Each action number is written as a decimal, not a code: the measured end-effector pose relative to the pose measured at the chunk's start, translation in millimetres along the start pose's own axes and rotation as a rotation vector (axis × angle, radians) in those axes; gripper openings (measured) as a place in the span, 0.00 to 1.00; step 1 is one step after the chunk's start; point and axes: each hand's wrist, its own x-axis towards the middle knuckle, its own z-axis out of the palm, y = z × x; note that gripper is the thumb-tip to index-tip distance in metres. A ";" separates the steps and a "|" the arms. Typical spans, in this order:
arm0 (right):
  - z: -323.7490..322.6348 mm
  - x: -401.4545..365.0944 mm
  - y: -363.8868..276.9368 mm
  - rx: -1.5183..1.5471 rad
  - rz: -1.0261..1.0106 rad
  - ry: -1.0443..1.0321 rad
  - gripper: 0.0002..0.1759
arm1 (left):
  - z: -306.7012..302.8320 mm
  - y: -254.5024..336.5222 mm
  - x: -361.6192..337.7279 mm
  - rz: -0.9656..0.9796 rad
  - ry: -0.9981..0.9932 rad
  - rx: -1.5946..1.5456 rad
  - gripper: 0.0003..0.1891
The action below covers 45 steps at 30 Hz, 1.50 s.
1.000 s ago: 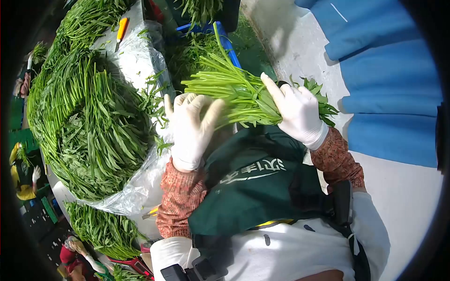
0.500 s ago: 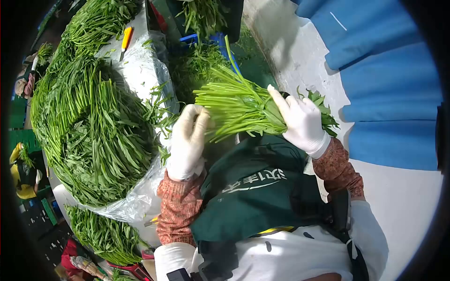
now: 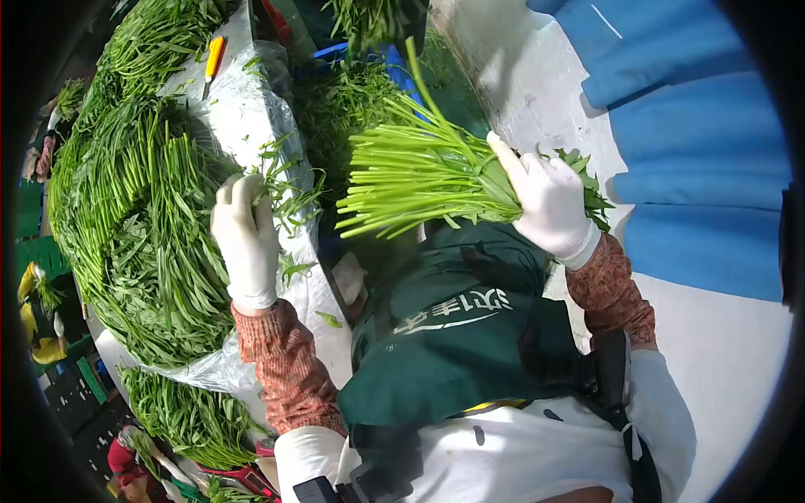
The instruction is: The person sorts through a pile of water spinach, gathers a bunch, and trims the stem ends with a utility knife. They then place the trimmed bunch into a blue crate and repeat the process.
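Note:
My right hand, in a white glove, is closed around the leafy end of a bunch of long-stemmed leafy greens. The cut stems fan out to the left, and one thicker stem sticks up above the others. My left hand, also gloved, is at the right edge of a big heap of the same greens. Its fingers are curled together against loose leaves; whether they pinch any of these is hidden.
A yellow-handled knife lies on the plastic-covered table. Beyond the table edge, a blue container stands among loose greens. Blue fabric hangs at right. More greens lie at lower left, where other people are at work.
My left hand has moved left, away from the stem ends to the edge of the heap. The bunch in my right hand has shifted slightly, its stems now more spread.

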 end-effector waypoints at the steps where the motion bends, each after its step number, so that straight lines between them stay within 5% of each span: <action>1: -0.4 0.0 0.2 -0.006 -0.005 -0.011 0.46 | -1.7 5.8 0.0 0.125 0.091 0.327 0.16; 5: 1.8 6.4 -7.3 0.018 -0.042 -0.017 0.46 | -7.4 46.5 6.8 0.158 -0.028 -0.161 0.14; 8: 5.5 10.0 -14.3 0.003 -0.085 -0.061 0.45 | 17.3 76.3 8.6 0.347 -0.133 -0.208 0.16; 16: 3.7 11.4 -21.4 0.068 -0.143 -0.094 0.52 | 52.9 80.1 6.3 0.378 -0.143 -0.388 0.12; 20: 5.1 9.1 -20.0 0.058 -0.111 -0.129 0.52 | 47.0 78.1 0.6 0.140 -0.088 -0.643 0.05; 21: 4.9 9.2 -19.2 0.051 -0.108 -0.131 0.52 | 45.9 78.8 -5.6 -0.145 -0.257 -0.960 0.03; 24: -1.5 10.3 -18.6 0.018 -0.101 -0.140 0.48 | 32.8 80.8 -4.4 -0.419 -0.380 -1.204 0.03; 28: -5.0 7.6 -14.2 0.034 -0.071 -0.076 0.47 | 28.1 66.2 -4.3 -0.296 -0.397 -0.974 0.02; 32: -8.0 1.0 -4.0 0.038 -0.045 -0.079 0.46 | 23.1 31.6 0.6 -0.197 -0.159 -0.740 0.03; 40: -10.1 -4.5 0.1 0.027 0.003 -0.074 0.46 | -1.5 -35.5 -5.5 -0.403 0.136 -0.511 0.04; 45: -11.1 -5.3 3.6 -0.010 0.021 -0.083 0.47 | -6.1 -46.4 -8.6 -0.516 0.237 -0.638 0.05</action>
